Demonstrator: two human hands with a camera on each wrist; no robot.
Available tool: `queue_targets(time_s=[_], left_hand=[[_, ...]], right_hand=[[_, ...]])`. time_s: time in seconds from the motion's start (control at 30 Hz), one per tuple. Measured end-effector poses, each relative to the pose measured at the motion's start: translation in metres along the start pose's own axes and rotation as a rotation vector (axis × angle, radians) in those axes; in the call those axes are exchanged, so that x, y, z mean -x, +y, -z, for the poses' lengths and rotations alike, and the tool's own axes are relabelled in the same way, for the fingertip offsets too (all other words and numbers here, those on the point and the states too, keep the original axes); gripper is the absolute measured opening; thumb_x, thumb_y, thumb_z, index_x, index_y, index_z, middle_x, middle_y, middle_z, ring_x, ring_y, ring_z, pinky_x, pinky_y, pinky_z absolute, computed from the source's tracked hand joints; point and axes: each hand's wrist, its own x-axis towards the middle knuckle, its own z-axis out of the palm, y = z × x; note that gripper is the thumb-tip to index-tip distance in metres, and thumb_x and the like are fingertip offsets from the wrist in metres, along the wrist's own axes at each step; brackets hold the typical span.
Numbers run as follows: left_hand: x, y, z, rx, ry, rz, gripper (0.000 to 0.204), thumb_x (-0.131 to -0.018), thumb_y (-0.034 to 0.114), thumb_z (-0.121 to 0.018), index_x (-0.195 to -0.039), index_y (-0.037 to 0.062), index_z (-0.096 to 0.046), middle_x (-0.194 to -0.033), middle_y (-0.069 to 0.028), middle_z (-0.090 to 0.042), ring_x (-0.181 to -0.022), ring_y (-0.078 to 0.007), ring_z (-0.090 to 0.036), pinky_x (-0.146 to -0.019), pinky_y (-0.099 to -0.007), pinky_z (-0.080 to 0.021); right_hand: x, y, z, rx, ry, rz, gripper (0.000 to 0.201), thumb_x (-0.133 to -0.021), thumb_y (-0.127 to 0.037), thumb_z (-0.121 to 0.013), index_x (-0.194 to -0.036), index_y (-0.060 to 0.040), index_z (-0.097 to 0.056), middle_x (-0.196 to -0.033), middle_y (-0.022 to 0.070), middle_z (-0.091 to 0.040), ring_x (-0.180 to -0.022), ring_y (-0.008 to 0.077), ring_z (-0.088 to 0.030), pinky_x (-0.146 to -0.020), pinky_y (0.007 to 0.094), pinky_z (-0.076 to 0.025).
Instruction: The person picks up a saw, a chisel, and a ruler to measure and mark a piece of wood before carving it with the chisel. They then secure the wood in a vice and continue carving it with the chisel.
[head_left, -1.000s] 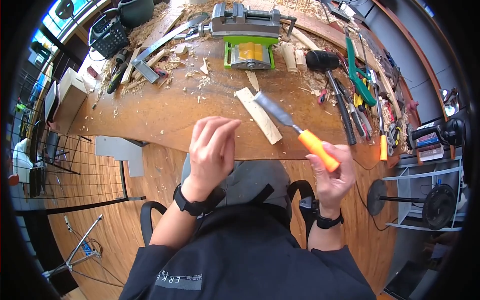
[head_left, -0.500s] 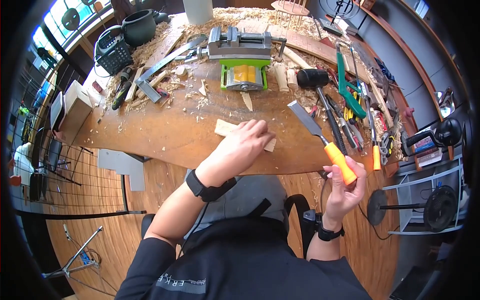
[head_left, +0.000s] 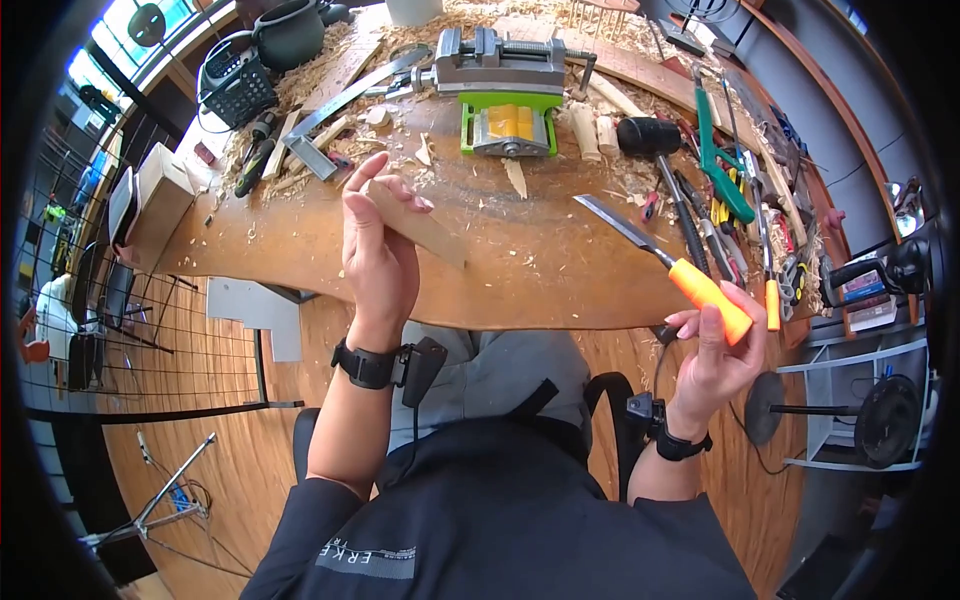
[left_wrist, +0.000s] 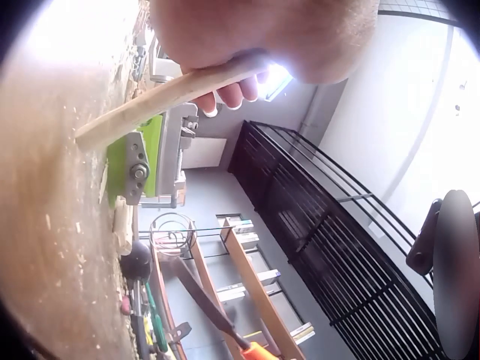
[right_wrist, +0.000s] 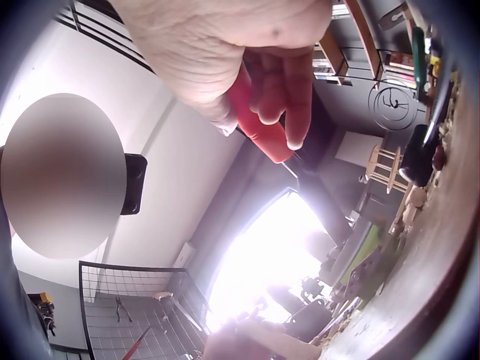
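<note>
My left hand (head_left: 378,240) grips a flat strip of pale wood (head_left: 422,229) and holds it lifted above the front of the wooden workbench (head_left: 540,270). In the left wrist view the wood strip (left_wrist: 150,103) juts out from under my curled fingers (left_wrist: 232,94). My right hand (head_left: 718,345) holds a chisel by its orange handle (head_left: 712,300), off the bench's front right edge. The chisel's steel blade (head_left: 620,225) points up and to the left over the bench. In the right wrist view my fingers (right_wrist: 277,82) wrap the orange handle (right_wrist: 259,124).
A grey vise on a green base (head_left: 505,85) stands at the back middle. A black mallet (head_left: 650,140), pliers, a green clamp (head_left: 722,165) and other hand tools lie along the right side. A steel square (head_left: 335,110), wood shavings and a black basket (head_left: 235,75) are at the back left.
My left hand has picked the wood strip up off the bench and raised it to the left. My right hand with the chisel has shifted slightly right.
</note>
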Motion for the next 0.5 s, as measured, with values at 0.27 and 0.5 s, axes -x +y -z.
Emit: queue_targets(time_s=[0.27,0.5], left_hand=[[0.013,-0.003,0.004,-0.099,-0.153,-0.022,0.058,-0.101,0.043,-0.047,-0.141,0.0020,-0.037,-0.108,-0.0052,-0.053,-0.107,-0.0168,-0.052,-0.099,-0.0329,-0.039],[0.054,0.023,0.018,-0.658,-0.180,-0.108,0.042,-0.083,0.008,-0.075,-0.119,-0.0006,-0.054,-0.117,-0.0116,-0.062,-0.113,-0.0209,-0.058,-0.096,-0.0335,-0.046]], right_hand=[[-0.005,-0.010,-0.024,-0.026,0.003,0.011,0.026,-0.088,-0.010,-0.072,-0.105,0.0044,-0.057,-0.089,0.0122,-0.062,-0.057,0.0124,-0.058,-0.054,0.0253,-0.053],[-0.002,-0.011,-0.027,-0.052,-0.016,0.004,0.032,-0.086,-0.016,-0.076,-0.103,0.0042,-0.057,-0.090,0.0130,-0.062,-0.056,0.0131,-0.057,-0.052,0.0259,-0.053]])
